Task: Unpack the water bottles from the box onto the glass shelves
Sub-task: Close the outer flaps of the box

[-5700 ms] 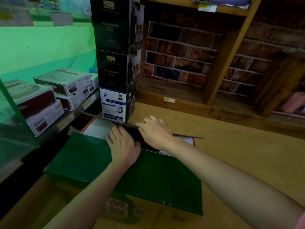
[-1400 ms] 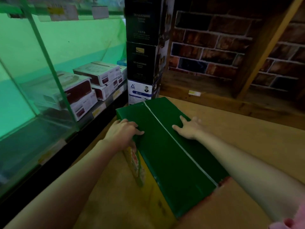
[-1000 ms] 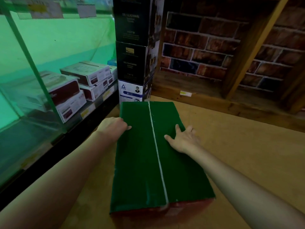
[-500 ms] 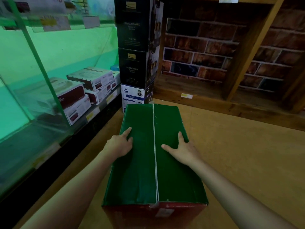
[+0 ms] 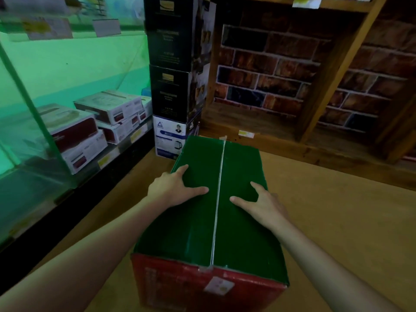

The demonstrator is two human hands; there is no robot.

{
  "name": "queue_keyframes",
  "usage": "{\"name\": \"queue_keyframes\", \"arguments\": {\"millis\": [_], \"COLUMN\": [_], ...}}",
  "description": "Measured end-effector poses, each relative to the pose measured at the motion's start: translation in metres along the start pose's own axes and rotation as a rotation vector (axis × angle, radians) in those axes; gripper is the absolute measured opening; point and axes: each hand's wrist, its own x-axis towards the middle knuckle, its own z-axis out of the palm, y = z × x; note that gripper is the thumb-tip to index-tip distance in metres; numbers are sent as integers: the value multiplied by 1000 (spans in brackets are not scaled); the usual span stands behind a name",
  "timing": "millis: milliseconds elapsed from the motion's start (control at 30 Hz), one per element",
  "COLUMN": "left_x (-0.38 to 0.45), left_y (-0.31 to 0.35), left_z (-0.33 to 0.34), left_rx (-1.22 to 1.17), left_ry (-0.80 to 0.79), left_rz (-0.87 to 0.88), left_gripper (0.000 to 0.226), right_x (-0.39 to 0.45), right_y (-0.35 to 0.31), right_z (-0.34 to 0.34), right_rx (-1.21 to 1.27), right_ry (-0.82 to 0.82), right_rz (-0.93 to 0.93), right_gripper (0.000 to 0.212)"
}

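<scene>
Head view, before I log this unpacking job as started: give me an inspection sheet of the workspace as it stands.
Surface: tan floor, the box stands on it.
Job's things: green-topped box with red end, flaps closed, seam taped; no bottles visible; glass shelves at left.
Clutter: white and red cartons on the glass shelf; stack of dark boxes over a kettle box beyond the green one.
Hands: left hand spread over the box's left top edge; right hand spread over its right top edge; neither grips anything.
Cables: nothing seen.
Surroundings: brick wall, wooden shelving, yellow price tags on shelf edges.
</scene>
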Motion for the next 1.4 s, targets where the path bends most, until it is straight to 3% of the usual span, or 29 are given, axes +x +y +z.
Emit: {"name": "queue_keyframes", "arguments": {"millis": [433, 833, 1067, 1400], "left_x": [80, 136, 197, 373], "left_y": [169, 290, 313, 329], "left_z": [-78, -187, -205, -147], "left_rx": [-80, -110, -132, -278], "left_ry": [139, 122, 183, 19], "left_rz": [83, 117, 144, 179], "left_gripper": [105, 99, 99, 98], "right_x": [90, 168, 233, 394], "right_y": [1, -17, -28, -5], "right_z": [-191, -331, -355, -323], "right_rx": [0, 53, 93, 129], "right_ry": [173, 180, 214, 180], "right_rz": [-48, -94, -132, -4], "right_gripper": [92, 92, 92, 91]}}
